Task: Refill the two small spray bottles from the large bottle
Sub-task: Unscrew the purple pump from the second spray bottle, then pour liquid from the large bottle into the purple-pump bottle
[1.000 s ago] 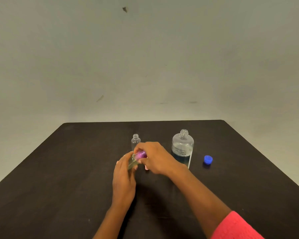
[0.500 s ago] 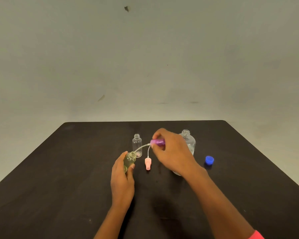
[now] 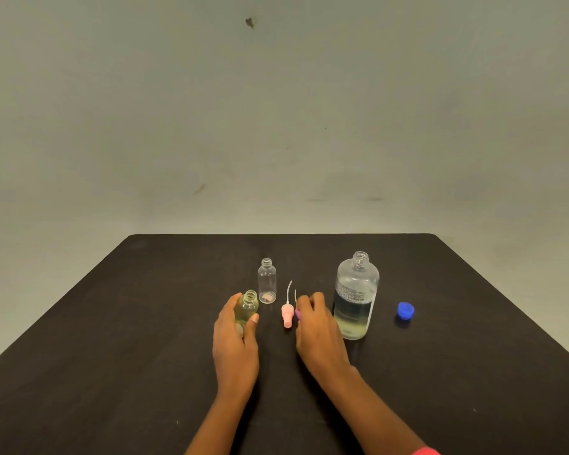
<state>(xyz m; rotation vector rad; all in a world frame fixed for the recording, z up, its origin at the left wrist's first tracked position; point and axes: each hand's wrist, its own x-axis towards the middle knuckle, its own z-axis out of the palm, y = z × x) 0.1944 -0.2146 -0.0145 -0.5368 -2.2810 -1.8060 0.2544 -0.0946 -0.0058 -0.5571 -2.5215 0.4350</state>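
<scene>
My left hand point(image 3: 235, 343) grips a small yellowish spray bottle point(image 3: 246, 309) that stands upright on the black table point(image 3: 128, 323), its neck uncapped. Just behind it stands a clear small bottle point(image 3: 267, 280), also uncapped. My right hand point(image 3: 316, 326) rests low on the table, fingers closed on a purple spray top point(image 3: 298, 312) whose thin tube points away from me. A pink spray top point(image 3: 286, 315) lies beside it on its left. The large bottle point(image 3: 355, 297), uncapped and partly filled with clear liquid, stands right of my right hand.
A blue cap point(image 3: 405, 311) lies on the table to the right of the large bottle. A plain grey wall rises behind the table's far edge.
My right hand pulled the purple spray top with its tube out of the yellowish bottle, lifted it, then lowered it to the table beside the pink top. My left hand set the bottle upright.
</scene>
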